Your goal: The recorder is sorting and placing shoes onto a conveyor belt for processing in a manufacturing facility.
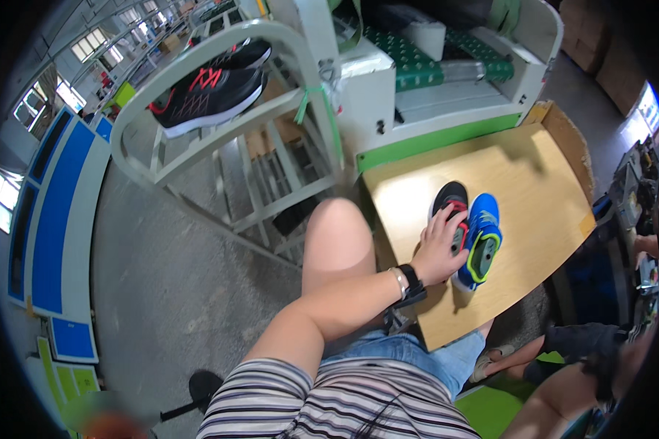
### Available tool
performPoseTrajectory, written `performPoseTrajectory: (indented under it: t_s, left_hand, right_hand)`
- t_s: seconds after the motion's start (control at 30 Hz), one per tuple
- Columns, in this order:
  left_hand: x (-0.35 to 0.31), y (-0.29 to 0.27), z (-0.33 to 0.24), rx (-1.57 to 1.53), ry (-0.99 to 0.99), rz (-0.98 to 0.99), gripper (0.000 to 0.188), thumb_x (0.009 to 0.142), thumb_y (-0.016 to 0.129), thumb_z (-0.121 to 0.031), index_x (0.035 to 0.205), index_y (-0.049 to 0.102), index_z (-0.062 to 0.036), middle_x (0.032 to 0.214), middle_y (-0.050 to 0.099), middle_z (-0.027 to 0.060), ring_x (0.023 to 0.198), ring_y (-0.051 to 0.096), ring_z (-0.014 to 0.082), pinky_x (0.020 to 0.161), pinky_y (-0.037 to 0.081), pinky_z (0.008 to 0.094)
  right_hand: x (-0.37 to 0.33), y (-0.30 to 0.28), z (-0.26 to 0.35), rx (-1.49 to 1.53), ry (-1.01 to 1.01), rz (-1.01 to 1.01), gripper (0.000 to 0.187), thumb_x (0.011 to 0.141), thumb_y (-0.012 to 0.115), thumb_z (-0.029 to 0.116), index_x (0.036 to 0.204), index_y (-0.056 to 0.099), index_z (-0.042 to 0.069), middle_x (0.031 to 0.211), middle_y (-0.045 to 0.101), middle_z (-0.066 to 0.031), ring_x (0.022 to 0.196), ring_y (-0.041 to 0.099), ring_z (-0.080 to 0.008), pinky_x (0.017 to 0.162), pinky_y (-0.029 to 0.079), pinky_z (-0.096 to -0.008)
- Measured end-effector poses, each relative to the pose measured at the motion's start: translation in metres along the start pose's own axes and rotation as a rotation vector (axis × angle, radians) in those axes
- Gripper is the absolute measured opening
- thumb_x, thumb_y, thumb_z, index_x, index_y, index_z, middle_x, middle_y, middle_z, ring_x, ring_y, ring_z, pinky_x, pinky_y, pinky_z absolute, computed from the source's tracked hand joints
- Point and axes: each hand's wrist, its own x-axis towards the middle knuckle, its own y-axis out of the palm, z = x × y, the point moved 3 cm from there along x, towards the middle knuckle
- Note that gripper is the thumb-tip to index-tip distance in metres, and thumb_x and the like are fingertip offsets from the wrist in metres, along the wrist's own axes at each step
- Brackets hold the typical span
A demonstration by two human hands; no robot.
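Head view: left grip (439, 252) lies on the black shoe (450, 196); I can't tell if it's holding. Swinging right, it could bump the blue shoe (485, 233) beside it.

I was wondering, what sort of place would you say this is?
It looks like a workshop or factory floor, probably handling shoes: a green dotted belt runs in a white machine, black sports shoes sit on a metal rack, and a blue shoe lies on the table.
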Motion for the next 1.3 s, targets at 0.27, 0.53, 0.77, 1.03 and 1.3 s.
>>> performPoseTrajectory:
  t_s: [0.27, 0.53, 0.77, 1.03, 1.3]
  left_hand:
    - [0.001, -0.008, -0.007, 0.018, -0.016, -0.007, 0.077, 0.082, 0.07, -0.026, 0.15, 0.036, -0.0117, 0.155, 0.03, 0.0257, 0.144, 0.028, 0.0458, 0.119, 0.024, 0.0518]
    - [-0.005, -0.005, -0.001, 0.016, -0.025, -0.008, 0.079, 0.081, 0.069, -0.029, 0.151, 0.036, -0.013, 0.155, 0.029, 0.0255, 0.146, 0.026, 0.0458, 0.118, 0.024, 0.0533]
    - [-0.005, -0.005, 0.0, 0.021, -0.002, 0.003, 0.079, 0.081, 0.069, -0.03, 0.151, 0.035, -0.0133, 0.155, 0.028, 0.0252, 0.145, 0.026, 0.0458, 0.118, 0.025, 0.054]
    - [-0.004, -0.004, 0.004, 0.03, 0.011, -0.011, 0.079, 0.079, 0.07, -0.03, 0.149, 0.036, -0.0126, 0.154, 0.029, 0.0252, 0.144, 0.027, 0.0457, 0.117, 0.025, 0.0541]
    - [-0.002, -0.004, 0.002, 0.049, 0.029, -0.038, 0.08, 0.078, 0.073, -0.025, 0.148, 0.037, -0.0118, 0.153, 0.031, 0.0256, 0.142, 0.03, 0.047, 0.116, 0.027, 0.0542]
  right_hand:
    - [-0.046, 0.019, -0.019, 0.236, 0.124, 0.075, 0.046, 0.1, 0.054, 0.019, 0.143, 0.048, 0.002, 0.145, 0.048, -0.0155, 0.137, 0.045, -0.0278, 0.116, 0.033, -0.041]
    - [-0.062, 0.018, -0.018, 0.408, 0.19, 0.087, 0.044, 0.1, 0.055, 0.02, 0.139, 0.05, 0.002, 0.14, 0.049, -0.015, 0.133, 0.046, -0.0276, 0.114, 0.034, -0.0405]
    - [-0.085, 0.023, -0.018, 0.572, 0.282, 0.046, 0.042, 0.099, 0.055, 0.022, 0.136, 0.051, 0.002, 0.135, 0.05, -0.0146, 0.129, 0.047, -0.0274, 0.112, 0.036, -0.0401]
    - [-0.118, 0.013, -0.024, 0.714, 0.417, -0.032, 0.04, 0.099, 0.056, 0.023, 0.133, 0.053, 0.002, 0.13, 0.052, -0.0141, 0.125, 0.048, -0.0272, 0.11, 0.037, -0.0396]
    - [-0.139, 0.0, -0.028, 0.855, 0.502, -0.155, 0.038, 0.099, 0.057, 0.024, 0.13, 0.055, 0.002, 0.125, 0.053, -0.0137, 0.121, 0.05, -0.027, 0.109, 0.038, -0.0391]
